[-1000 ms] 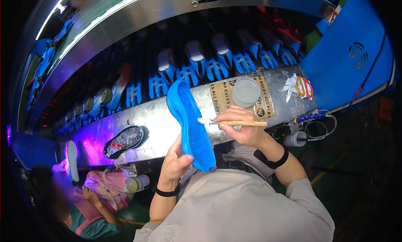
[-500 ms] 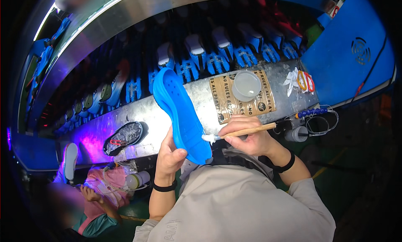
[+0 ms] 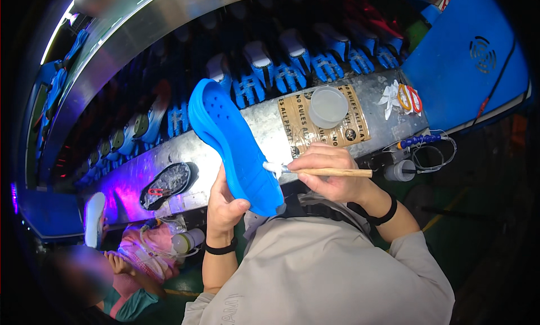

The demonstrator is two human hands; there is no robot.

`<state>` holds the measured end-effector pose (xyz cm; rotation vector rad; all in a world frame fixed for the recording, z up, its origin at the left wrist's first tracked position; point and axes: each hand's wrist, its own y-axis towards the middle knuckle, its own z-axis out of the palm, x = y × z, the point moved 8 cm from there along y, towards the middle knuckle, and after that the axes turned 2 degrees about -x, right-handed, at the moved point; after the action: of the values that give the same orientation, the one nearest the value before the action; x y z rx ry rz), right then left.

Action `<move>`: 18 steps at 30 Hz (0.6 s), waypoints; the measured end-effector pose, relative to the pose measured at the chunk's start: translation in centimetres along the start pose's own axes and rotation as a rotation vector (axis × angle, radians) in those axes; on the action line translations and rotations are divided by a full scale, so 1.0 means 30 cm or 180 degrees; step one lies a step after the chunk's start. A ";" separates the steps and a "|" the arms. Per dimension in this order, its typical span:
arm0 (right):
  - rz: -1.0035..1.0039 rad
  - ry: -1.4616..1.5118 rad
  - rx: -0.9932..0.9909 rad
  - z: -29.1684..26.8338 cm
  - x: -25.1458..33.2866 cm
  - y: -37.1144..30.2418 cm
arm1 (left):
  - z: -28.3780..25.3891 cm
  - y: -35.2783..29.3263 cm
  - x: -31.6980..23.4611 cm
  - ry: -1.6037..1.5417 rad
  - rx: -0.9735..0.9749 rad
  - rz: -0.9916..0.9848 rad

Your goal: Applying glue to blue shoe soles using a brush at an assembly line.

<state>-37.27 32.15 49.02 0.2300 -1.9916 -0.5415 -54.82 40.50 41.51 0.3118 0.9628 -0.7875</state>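
Note:
A bright blue shoe sole is held tilted in front of me, its small-holed end up and to the left. My left hand grips its lower left side, thumb over the edge. In my right hand is a brush with a wooden handle, pinched between thumb and fingers. White bristles or paste at its tip meet the sole's right edge. A translucent round tub of pale contents stands beyond my right hand on a printed brown sheet.
The metal ledge carries a dark sole-shaped tray with a red clip and, at right, red and yellow rings. Behind it, blue shoe holders line a machine. A co-worker sits at lower left, near a white-soled shoe.
The brush has slid slightly up and left along the sole's right edge, its handle now more level. The sole has shifted a little left and up with my left hand.

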 end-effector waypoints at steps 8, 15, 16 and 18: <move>0.0145 0.0175 0.0249 0.019 0.027 -0.031 | -0.015 0.000 0.003 -0.0054 0.0004 0.0042; 0.0403 0.0440 -0.0077 -0.004 -0.008 -0.027 | -0.026 -0.006 -0.011 0.0088 -0.0125 0.0150; 0.0335 0.0443 -0.0082 0.001 -0.006 -0.024 | -0.032 -0.006 -0.017 0.0141 -0.0216 0.0200; 0.0448 0.0355 -0.0046 0.011 -0.018 -0.021 | -0.030 -0.007 -0.022 0.0329 -0.0241 0.0242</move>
<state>-37.34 31.89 48.16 0.1075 -1.8785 -0.4433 -55.74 41.18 41.59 0.3240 1.0689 -0.6691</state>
